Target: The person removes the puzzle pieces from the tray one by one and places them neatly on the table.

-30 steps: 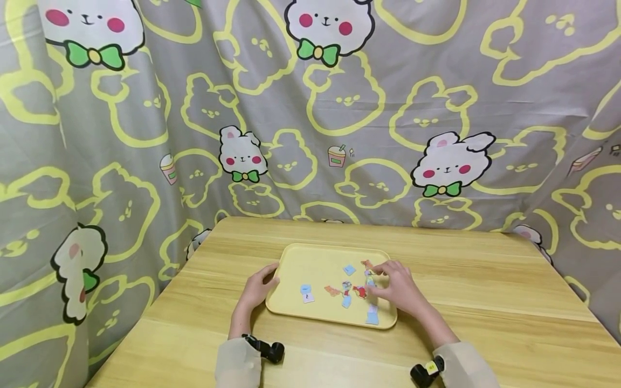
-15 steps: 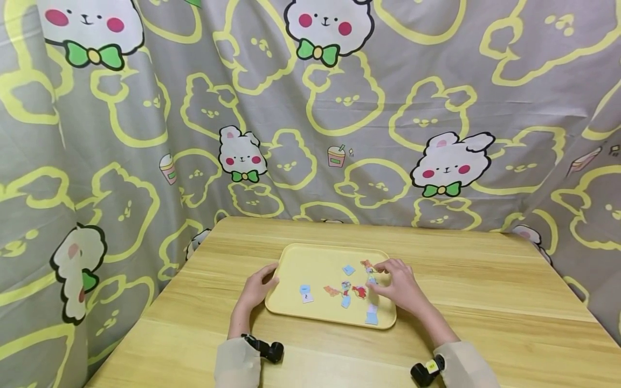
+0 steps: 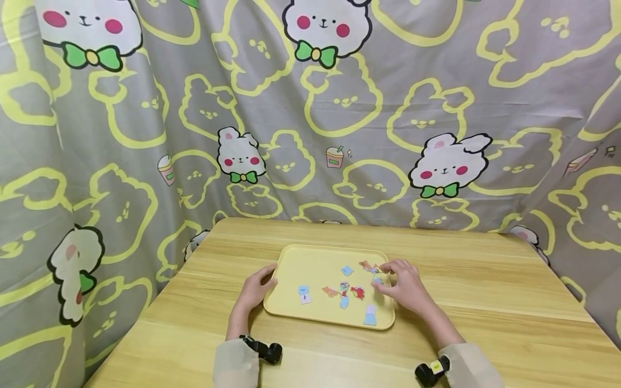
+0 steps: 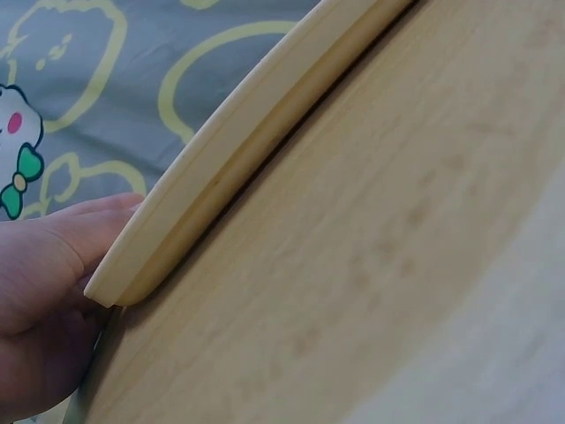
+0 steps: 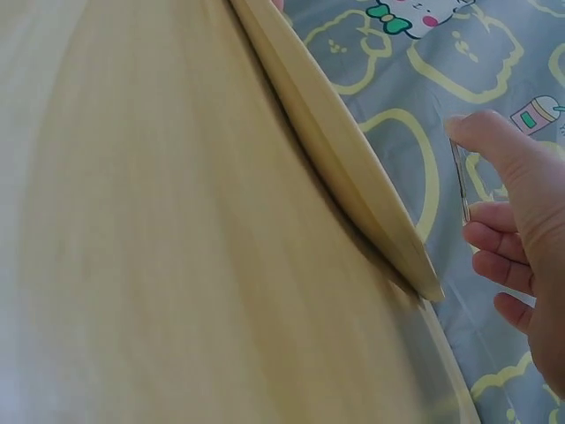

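One thin piece [image 5: 460, 180], pinched by the right hand [image 3: 408, 284], wants a gentle grip while the left hand [image 3: 254, 291] holds the tray [image 3: 310, 264].

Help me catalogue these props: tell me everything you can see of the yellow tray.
The yellow tray is a shallow, rounded-corner rectangle, apparently smooth plastic, with a low raised rim flaring outward. It lies flat, slightly askew, on the wood-grain table. Small flat cutouts lie on it, mostly toward its right. The left hand touches its left edge; the right hand pinches a thin piece over its right side.
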Available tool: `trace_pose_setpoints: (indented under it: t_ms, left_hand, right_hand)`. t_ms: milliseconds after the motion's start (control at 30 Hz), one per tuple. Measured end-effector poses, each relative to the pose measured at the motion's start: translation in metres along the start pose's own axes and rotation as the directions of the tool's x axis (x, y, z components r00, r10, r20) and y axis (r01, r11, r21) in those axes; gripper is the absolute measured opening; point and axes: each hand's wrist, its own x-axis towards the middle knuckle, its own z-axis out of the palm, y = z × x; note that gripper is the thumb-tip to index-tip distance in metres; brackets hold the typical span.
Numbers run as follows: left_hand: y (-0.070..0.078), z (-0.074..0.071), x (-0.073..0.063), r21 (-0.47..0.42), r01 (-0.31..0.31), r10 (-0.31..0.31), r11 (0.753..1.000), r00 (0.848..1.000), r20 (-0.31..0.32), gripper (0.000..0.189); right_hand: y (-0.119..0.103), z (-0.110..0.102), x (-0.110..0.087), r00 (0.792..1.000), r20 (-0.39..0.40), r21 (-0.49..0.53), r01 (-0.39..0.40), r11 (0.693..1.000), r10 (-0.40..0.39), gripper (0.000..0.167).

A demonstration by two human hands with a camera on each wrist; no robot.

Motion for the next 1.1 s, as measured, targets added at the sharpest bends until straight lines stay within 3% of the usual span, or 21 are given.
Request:
trace_pose_setpoints:
  t_ms: [433,733,1100]
  left_hand:
    - [0.002,0.000,-0.001,-0.004,0.002,-0.002,1.000,1.000,0.001,0.046]
    - [-0.002,0.001,-0.001,-0.059,0.011,-0.011,0.998,1.000,0.014,0.048]
    - [0.000,0.000,-0.002,-0.043,0.000,0.000,0.999,1.000,0.006,0.046]
  right_hand:
    - [0.011,-0.008,-0.004,1.000,-0.018,-0.009,-0.016,1.000,0.016,0.042]
    - [0.016,-0.012,-0.006,1.000,-0.024,-0.005,-0.019,1.000,0.019,0.040]
    - [0.027,-0.019,-0.010,0.999,-0.018,-0.035,-0.030,0.999,0.030,0.042]
